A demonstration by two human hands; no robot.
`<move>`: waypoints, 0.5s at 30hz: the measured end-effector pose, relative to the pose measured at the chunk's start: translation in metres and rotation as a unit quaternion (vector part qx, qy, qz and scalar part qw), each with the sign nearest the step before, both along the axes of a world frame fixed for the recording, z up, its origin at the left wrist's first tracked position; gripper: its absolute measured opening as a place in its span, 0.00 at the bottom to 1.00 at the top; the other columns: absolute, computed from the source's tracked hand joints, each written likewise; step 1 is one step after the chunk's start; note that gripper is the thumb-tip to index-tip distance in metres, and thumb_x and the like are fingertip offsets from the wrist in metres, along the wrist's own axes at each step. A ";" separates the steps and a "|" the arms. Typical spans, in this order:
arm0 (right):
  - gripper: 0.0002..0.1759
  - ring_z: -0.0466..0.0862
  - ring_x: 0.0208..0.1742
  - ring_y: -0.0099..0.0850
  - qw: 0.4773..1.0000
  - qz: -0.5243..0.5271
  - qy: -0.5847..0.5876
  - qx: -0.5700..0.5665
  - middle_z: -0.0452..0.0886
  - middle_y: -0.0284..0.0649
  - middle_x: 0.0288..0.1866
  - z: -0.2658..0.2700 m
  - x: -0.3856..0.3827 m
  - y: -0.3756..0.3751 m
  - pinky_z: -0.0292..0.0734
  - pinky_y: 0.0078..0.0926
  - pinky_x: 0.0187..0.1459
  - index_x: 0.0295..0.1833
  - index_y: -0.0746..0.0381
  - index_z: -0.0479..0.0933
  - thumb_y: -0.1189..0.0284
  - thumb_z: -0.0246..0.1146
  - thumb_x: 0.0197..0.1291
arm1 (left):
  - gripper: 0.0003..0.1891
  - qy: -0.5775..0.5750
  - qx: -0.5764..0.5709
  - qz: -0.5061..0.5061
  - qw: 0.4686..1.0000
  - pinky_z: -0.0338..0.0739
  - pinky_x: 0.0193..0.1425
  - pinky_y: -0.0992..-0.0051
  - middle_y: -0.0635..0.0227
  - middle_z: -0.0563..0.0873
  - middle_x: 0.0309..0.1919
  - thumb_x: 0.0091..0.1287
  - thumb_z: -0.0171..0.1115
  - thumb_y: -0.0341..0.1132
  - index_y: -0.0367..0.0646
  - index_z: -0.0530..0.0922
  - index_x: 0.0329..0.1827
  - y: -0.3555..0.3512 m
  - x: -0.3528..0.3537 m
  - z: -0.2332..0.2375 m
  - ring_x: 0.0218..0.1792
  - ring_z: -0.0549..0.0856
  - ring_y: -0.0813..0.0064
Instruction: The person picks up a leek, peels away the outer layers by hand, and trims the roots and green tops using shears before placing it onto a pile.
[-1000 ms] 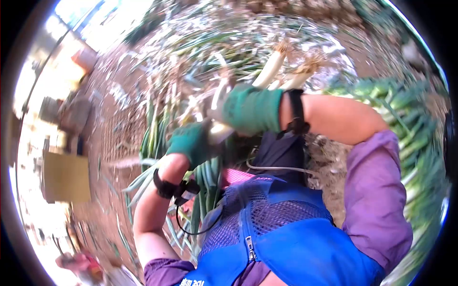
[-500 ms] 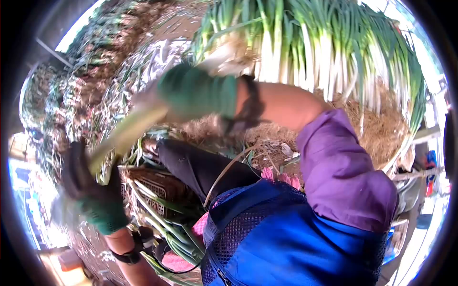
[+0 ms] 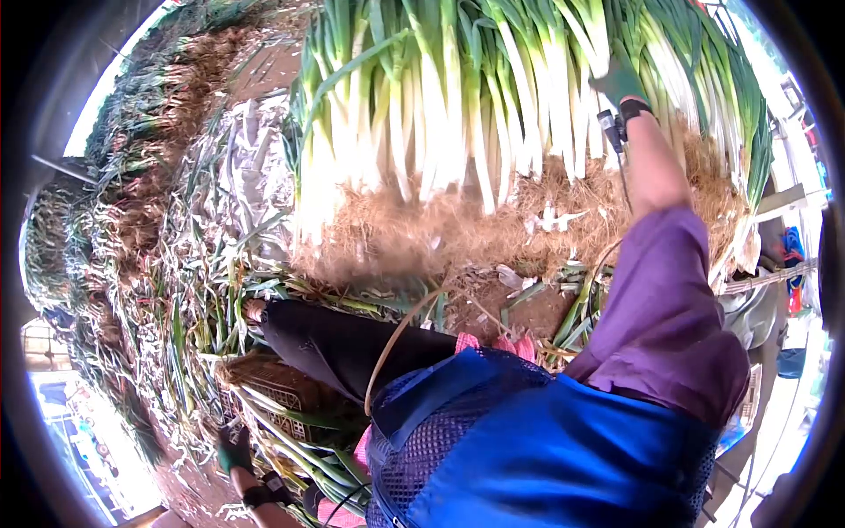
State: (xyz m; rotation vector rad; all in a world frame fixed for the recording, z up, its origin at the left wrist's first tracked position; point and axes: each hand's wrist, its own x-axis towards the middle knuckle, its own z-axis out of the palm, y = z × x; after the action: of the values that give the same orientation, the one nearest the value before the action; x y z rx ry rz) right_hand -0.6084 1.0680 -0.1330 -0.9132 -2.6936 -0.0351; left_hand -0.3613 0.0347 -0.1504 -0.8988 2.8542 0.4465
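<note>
Green onions (image 3: 449, 114) lie in a wide row across the top of the head view, with green leaves, white stems and brown roots (image 3: 387, 233). My right hand (image 3: 620, 84), in a green glove, reaches in among the stalks at the upper right; its fingers are partly hidden there, so its grip is unclear. At the lower left, my left hand (image 3: 233, 449), in a green and dark glove, hangs above the littered ground beside a brown crate (image 3: 304, 400). Its fingers are apart, with nothing seen in them.
More onions with roots (image 3: 132, 211) are piled along the left. Loose leaves and peelings (image 3: 246, 154) litter the ground. Long green stalks (image 3: 308, 458) lie by the crate. My dark-clad leg (image 3: 352, 339) extends across the middle.
My right hand has moved up and right to the row. My left hand has dropped lower. The pale stalk that was between my hands is no longer in them.
</note>
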 end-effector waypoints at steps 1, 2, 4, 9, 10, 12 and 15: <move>0.51 0.69 0.75 0.46 0.997 -0.040 -0.035 -0.056 0.69 0.56 0.74 -0.028 0.005 0.013 0.65 0.38 0.74 0.77 0.66 0.61 0.52 0.72 0.53 | 0.35 -0.064 0.060 0.042 0.995 0.72 0.67 0.64 0.51 0.81 0.63 0.59 0.77 0.44 0.38 0.74 0.67 0.002 0.011 -0.016 0.62 0.80 0.61; 0.53 0.67 0.77 0.47 0.988 -0.077 -0.068 -0.113 0.67 0.56 0.75 -0.056 0.008 0.023 0.64 0.38 0.75 0.77 0.66 0.59 0.53 0.74 0.51 | 0.35 -0.114 0.043 0.060 0.991 0.73 0.65 0.63 0.55 0.82 0.59 0.57 0.77 0.47 0.37 0.75 0.64 -0.005 0.024 -0.032 0.59 0.80 0.63; 0.59 0.65 0.78 0.46 0.975 -0.084 0.008 -0.207 0.64 0.56 0.77 -0.129 -0.008 0.093 0.62 0.38 0.76 0.80 0.67 0.50 0.54 0.74 0.51 | 0.34 -0.069 0.097 0.112 0.987 0.74 0.62 0.62 0.59 0.84 0.51 0.57 0.77 0.51 0.35 0.77 0.59 -0.024 0.066 -0.071 0.53 0.81 0.65; 0.63 0.64 0.78 0.47 0.970 -0.016 -0.055 -0.235 0.62 0.57 0.78 -0.058 0.034 0.048 0.62 0.39 0.76 0.80 0.67 0.51 0.42 0.73 0.51 | 0.20 -0.144 0.348 0.192 0.906 0.70 0.23 0.73 0.74 0.77 0.19 0.65 0.69 0.55 0.48 0.78 0.30 -0.016 0.094 -0.076 0.18 0.75 0.78; 0.63 0.69 0.75 0.45 0.968 -0.050 -0.075 -0.235 0.66 0.56 0.76 -0.049 0.038 0.042 0.66 0.38 0.73 0.80 0.68 0.52 0.39 0.72 0.52 | 0.22 -0.118 0.382 0.193 0.896 0.55 0.15 0.77 0.80 0.67 0.12 0.70 0.63 0.56 0.54 0.71 0.23 -0.012 0.096 -0.086 0.10 0.64 0.82; 0.58 0.76 0.67 0.41 0.914 -0.010 -0.041 -0.404 0.71 0.55 0.72 -0.033 0.048 0.043 0.72 0.37 0.67 0.78 0.70 0.57 0.41 0.71 0.54 | 0.23 -0.105 0.408 0.223 0.879 0.56 0.16 0.77 0.80 0.67 0.12 0.71 0.62 0.56 0.55 0.70 0.23 -0.007 0.094 -0.091 0.11 0.65 0.82; 0.41 0.81 0.58 0.40 0.967 0.154 -0.122 -0.165 0.78 0.47 0.66 -0.045 0.064 0.085 0.75 0.36 0.60 0.74 0.60 0.66 0.46 0.65 0.64 | 0.26 -0.070 0.448 0.250 0.856 0.53 0.16 0.77 0.81 0.65 0.12 0.71 0.61 0.60 0.56 0.68 0.20 -0.003 0.089 -0.109 0.12 0.63 0.83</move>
State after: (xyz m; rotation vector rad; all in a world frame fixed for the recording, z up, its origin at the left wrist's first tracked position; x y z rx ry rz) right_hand -0.5440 1.1527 -0.1779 -0.5911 -3.1035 0.4038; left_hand -0.2721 0.0312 -0.2594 -1.3164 1.8380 1.5046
